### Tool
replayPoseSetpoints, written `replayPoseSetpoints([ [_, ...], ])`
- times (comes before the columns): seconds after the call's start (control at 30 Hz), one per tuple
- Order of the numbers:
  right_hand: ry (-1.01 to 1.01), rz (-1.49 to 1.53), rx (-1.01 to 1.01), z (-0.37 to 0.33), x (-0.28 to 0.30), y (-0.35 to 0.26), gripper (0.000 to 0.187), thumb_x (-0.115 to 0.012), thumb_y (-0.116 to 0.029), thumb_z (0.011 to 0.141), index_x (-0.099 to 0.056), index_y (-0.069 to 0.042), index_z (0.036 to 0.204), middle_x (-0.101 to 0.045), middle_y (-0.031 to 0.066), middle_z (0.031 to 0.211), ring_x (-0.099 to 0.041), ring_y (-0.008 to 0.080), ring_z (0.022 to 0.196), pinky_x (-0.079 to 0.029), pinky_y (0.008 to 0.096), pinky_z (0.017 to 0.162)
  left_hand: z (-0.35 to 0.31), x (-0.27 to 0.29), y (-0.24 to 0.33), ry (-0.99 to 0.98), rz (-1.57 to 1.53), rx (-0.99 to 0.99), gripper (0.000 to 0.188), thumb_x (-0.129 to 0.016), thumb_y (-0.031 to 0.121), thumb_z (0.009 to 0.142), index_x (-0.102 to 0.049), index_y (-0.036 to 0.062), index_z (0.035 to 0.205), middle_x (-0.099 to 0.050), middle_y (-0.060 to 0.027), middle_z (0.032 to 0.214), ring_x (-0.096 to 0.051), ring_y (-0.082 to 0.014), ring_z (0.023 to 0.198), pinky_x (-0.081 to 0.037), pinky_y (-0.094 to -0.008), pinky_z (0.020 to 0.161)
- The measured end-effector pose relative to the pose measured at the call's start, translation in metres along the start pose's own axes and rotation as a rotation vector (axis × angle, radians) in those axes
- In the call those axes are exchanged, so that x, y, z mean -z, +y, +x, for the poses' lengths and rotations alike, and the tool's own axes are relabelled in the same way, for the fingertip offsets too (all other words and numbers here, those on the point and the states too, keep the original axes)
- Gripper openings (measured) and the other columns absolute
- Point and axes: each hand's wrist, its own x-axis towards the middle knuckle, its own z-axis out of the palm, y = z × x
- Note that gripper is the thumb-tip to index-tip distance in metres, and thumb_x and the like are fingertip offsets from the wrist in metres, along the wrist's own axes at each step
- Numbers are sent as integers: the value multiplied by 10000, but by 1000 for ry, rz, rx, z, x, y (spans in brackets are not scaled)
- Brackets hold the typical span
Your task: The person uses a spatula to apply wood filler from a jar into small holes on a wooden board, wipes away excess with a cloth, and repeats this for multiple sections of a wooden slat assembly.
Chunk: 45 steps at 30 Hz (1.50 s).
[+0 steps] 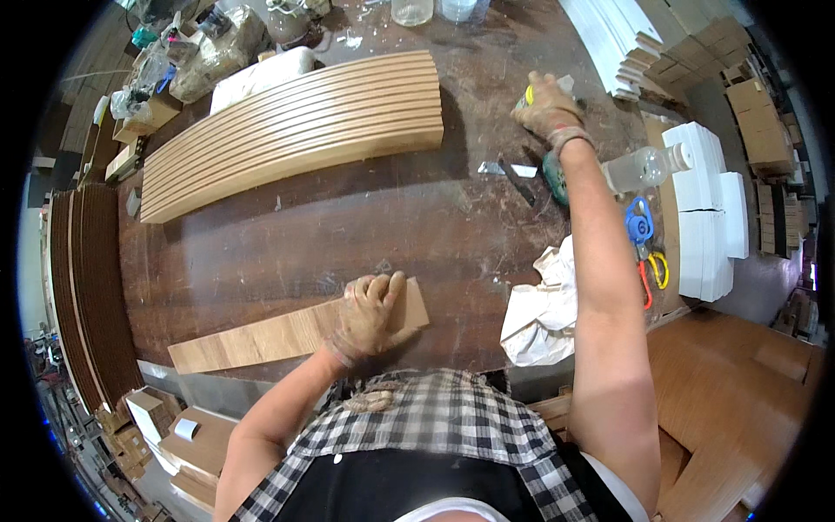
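My left hand (370,315), in a worn work glove, has its fingers curled over a flat wood-grain plank (261,339) near its right end. The plank lies at a slant along the table's near edge. Far to the right, my outstretched right hand (555,109), also gloved, is closed round a small item with a yellow part (529,96); its kind is mostly hidden by the fingers. Under my right forearm a dark green rounded tool (555,178) is partly covered. A dark narrow blade-like strip (517,183) and white scraps lie beside it.
A stack of long wooden strips (296,130) lies across the far left. Crumpled white paper (539,313), blue-handled scissors (639,222), a clear bottle (639,170) and white stacked panels (700,209) are at the right. Plastic-wrapped bundles (222,56) and jars line the back.
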Motion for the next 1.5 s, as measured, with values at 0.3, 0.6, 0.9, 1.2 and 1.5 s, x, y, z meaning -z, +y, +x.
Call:
replayPoseSetpoints([
  [0.3,39,297,222,-41,40,-6,571,-762,-306,757,-629,-85,1266,-646,186,1212,-610,385,1120,-479,463,988,2,10,-1,23,-1,-52,860,-718,556,785,-457,10,1395,-540,-166,1222,-530,-349,1144,-438,-490,968],
  [0.6,33,623,538,-192,66,-88,625,-765,-345,775,-582,-56,1297,-638,159,1161,-625,346,989,-528,431,861,57,13,21,491,-506,-56,968,-823,276,768,-285,-4,1521,-467,-252,1419,-474,-436,1284,-463,-459,1021],
  [0.9,110,629,477,-235,40,-100,438,-620,-317,934,-622,6,1230,-706,197,975,-700,336,785,-569,413,677,72,53,51,20,-614,267,515,-701,264,817,-564,-7,1234,-685,-233,1033,-674,-406,968,-533,-471,826],
  [1.2,117,960,118,-202,20,-80,289,-525,-195,1009,-625,-12,1209,-713,187,1056,-701,370,846,-572,422,722,62,46,14,19,-659,118,677,-837,366,685,-598,53,1235,-674,-204,1137,-650,-378,1078,-531,-431,928],
  [1.5,69,441,180,-183,-2,-41,250,-602,-165,951,-670,-67,1171,-709,154,1085,-678,335,992,-538,422,866,104,14,-29,498,-1041,109,801,-915,180,679,-484,62,1344,-611,-59,1197,-607,-165,1087,-509,-320,977],
])
